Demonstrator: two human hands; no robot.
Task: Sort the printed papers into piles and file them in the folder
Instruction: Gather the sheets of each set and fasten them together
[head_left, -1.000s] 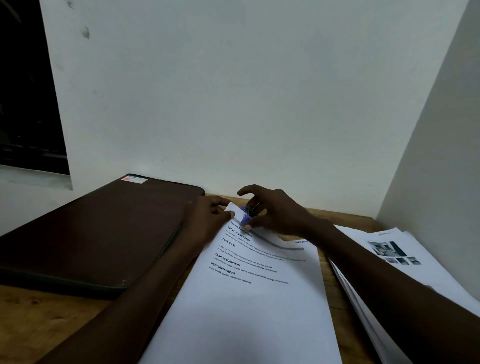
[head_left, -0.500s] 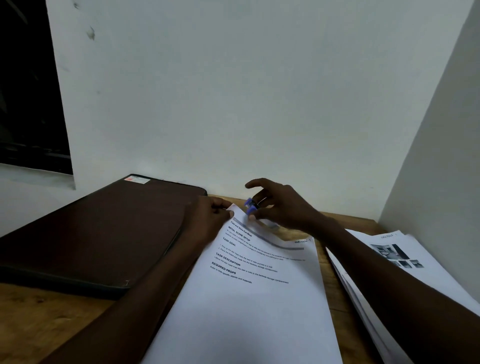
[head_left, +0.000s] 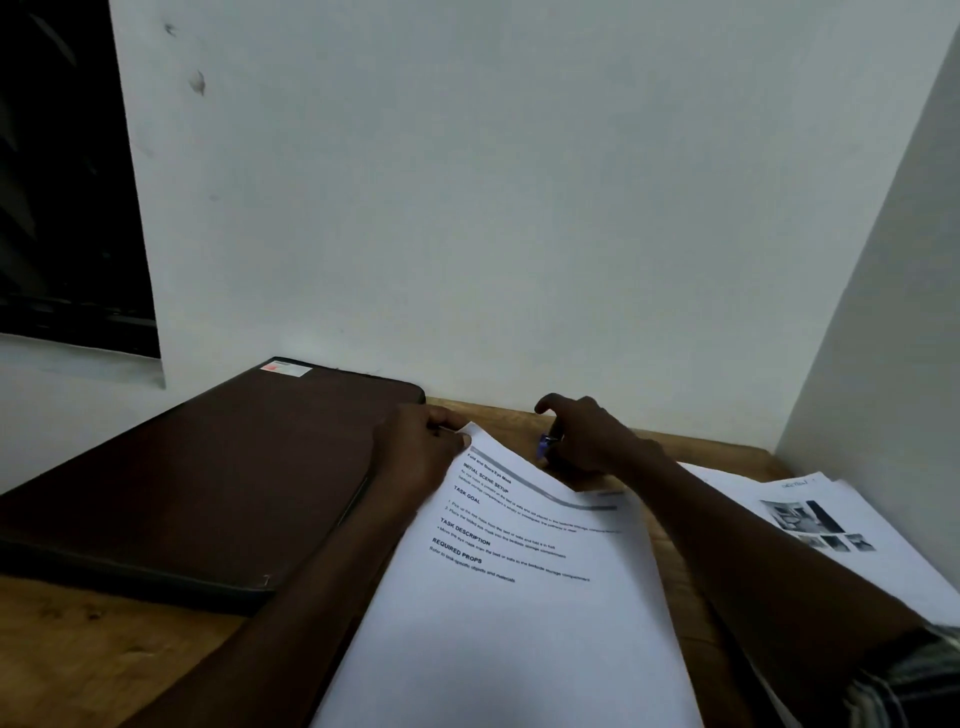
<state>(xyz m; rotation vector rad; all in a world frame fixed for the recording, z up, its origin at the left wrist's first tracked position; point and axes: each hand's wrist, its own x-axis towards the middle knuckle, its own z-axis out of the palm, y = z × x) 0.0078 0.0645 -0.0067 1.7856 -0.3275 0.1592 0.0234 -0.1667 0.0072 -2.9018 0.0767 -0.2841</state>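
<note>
A stack of printed papers (head_left: 519, 613) with black headings lies in front of me on the wooden table (head_left: 72, 654). My left hand (head_left: 415, 457) pinches its far left corner, which is lifted slightly. My right hand (head_left: 587, 441) is just past the top edge of the stack and holds a small blue clip (head_left: 544, 445) between its fingers, off the paper. A closed dark brown folder (head_left: 208, 478) lies flat to the left. A second pile of papers (head_left: 841, 535) with small photos sits at the right.
White walls close the table in at the back and on the right. A dark window opening (head_left: 62, 182) is at the far left. The folder carries a small white and red label (head_left: 285, 369) at its far corner.
My right hand has drawn the blue clip off the stack's top corner and moved to the right, away from the paper. My left hand stays on the corner.
</note>
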